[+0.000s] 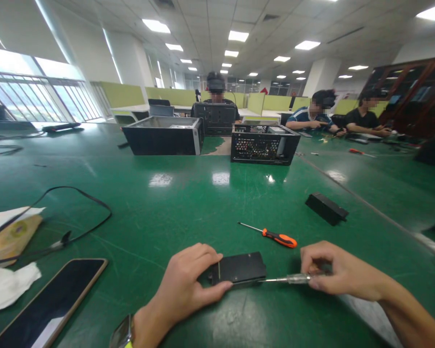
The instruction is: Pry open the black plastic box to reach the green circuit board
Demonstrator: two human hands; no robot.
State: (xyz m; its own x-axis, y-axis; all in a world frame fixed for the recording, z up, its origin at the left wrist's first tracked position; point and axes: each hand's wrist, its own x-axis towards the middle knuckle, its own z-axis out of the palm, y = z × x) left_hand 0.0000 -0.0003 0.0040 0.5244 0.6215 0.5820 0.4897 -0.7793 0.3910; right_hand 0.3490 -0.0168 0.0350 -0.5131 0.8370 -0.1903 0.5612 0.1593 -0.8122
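My left hand (195, 270) grips a flat black rectangular box (241, 267) by its left end, thumb along the near side and fingers over the far side. In my right hand (337, 270) is a screwdriver (293, 279) with a clear handle, pinched between thumb and fingers. Its metal shaft points left, and the tip meets the near right edge of the box; whether it is inside a seam I cannot tell. An orange and black screwdriver (280, 238) lies on the green table (188, 208) beyond the box.
A black elongated part (326, 208) lies at the right. Farther back stand two black computer cases (163, 140) (264, 145). At the left are a phone (54, 304), a crumpled tissue (10, 285), a packet (18, 234) and a black cable (105, 208). Several people sit across the table.
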